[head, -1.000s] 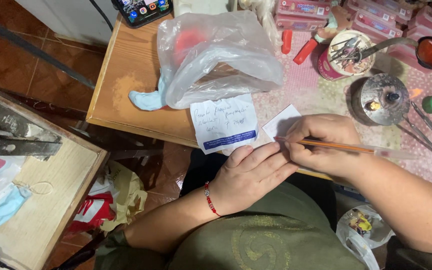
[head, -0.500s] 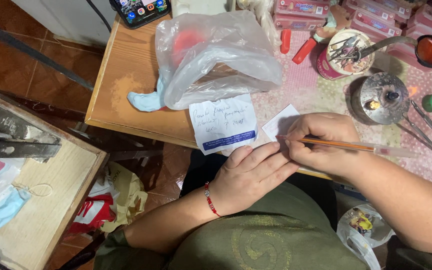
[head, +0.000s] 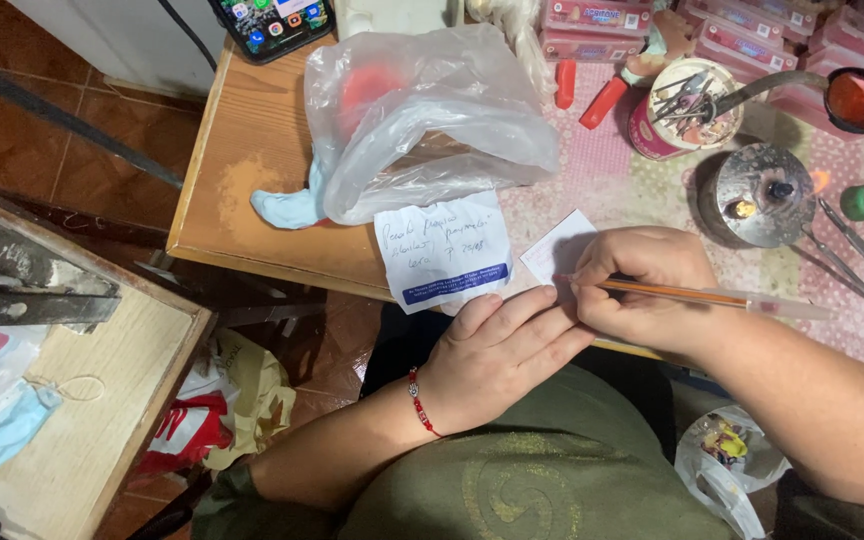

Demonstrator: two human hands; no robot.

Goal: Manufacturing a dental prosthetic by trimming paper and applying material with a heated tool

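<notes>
1. While the right hand grips a slim orange pen, its fingers are clamped round the shaft and the tip sits on a small white paper slip at the near edge of the wooden surface.
2. Flat and palm-down, the left hand lies with fingers together, their tips touching the slip's lower edge and holding nothing.
3. Just left of the slip lies a handwritten white note with a blue band.
4. Behind the note sits a crumpled clear plastic bag.
5. Beyond the right hand stands a round metal burner.
</notes>
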